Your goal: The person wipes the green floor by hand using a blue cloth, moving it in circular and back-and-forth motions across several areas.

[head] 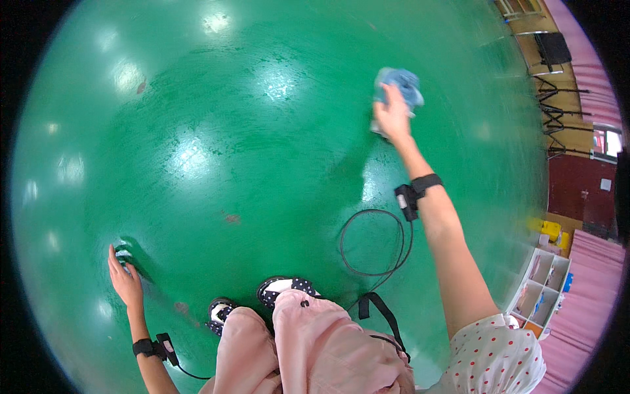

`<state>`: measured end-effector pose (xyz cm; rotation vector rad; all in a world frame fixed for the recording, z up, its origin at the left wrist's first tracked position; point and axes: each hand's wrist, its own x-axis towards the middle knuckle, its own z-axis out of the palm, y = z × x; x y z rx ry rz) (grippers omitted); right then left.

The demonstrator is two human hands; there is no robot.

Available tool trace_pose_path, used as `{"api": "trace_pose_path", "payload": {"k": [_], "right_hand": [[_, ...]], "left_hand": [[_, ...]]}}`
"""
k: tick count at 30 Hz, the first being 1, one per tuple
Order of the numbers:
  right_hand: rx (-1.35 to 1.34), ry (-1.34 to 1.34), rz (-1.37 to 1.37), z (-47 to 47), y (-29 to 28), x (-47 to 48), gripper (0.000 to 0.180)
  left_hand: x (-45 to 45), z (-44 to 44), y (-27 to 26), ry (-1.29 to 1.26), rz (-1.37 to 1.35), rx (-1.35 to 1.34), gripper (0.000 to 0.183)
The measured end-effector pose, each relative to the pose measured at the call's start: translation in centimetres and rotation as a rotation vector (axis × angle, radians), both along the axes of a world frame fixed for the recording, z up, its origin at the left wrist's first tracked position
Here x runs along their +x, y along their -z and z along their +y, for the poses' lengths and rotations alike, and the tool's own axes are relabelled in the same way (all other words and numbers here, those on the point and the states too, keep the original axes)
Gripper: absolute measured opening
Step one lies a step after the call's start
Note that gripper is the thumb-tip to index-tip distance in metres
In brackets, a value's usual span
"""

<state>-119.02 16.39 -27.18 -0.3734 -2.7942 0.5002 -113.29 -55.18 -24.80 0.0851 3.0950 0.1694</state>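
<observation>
My right hand (395,115) grips a bunched light-blue cloth (404,84) at the upper right, over the glossy green floor (275,197). Part of the cloth shows pale below my palm, and motion blurs the hand slightly. Whether the cloth presses on the floor cannot be told exactly, though it appears low against it. My left hand (126,283) is at the lower left, just above the floor, its fingers apart and nothing visible in it. Its dark shadow and a bright reflection lie beside the fingers.
Black straps with small devices circle both wrists; a looped black cable (340,241) hangs from the right one. My polka-dot shoes (280,289) stand below. Along the right edge are a white cubby shelf (540,285), yellow items (551,230), folding metal stands (553,115) and a black chair (553,48).
</observation>
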Motion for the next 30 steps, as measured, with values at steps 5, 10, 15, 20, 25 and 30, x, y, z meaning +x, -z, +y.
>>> {"api": "trace_pose_path", "payload": {"k": [5, 10, 15, 20, 25, 30], "right_hand": [[-0.106, -0.743, 0.147, -21.2, 0.6, -6.7, 0.063], [-0.203, -1.350, 0.011, -43.4, 1.7, -1.2, 0.069], [-0.150, -1.589, 0.115, -57.6, 0.9, 12.9, 0.045], [0.217, -1.917, 0.017, -63.0, 3.0, 19.3, 0.040], [0.306, -1.956, -0.029, -69.9, 3.7, 13.0, 0.040], [0.346, -1.594, -0.141, -72.7, 2.1, -0.7, 0.046]], "left_hand": [[0.1, 1.5, -0.5, -0.132, -0.008, 0.121, 0.060], [2.1, 0.7, -2.3, -0.023, 0.010, 0.139, 0.058], [8.0, -3.9, -3.0, -0.185, -0.009, 0.168, 0.063], [16.6, -7.9, -1.4, -0.630, 0.055, 0.451, 0.068], [21.7, -10.0, 0.2, -0.859, 0.100, 0.448, 0.065], [19.3, -9.9, -0.6, -0.663, 0.067, 0.238, 0.063]]}}
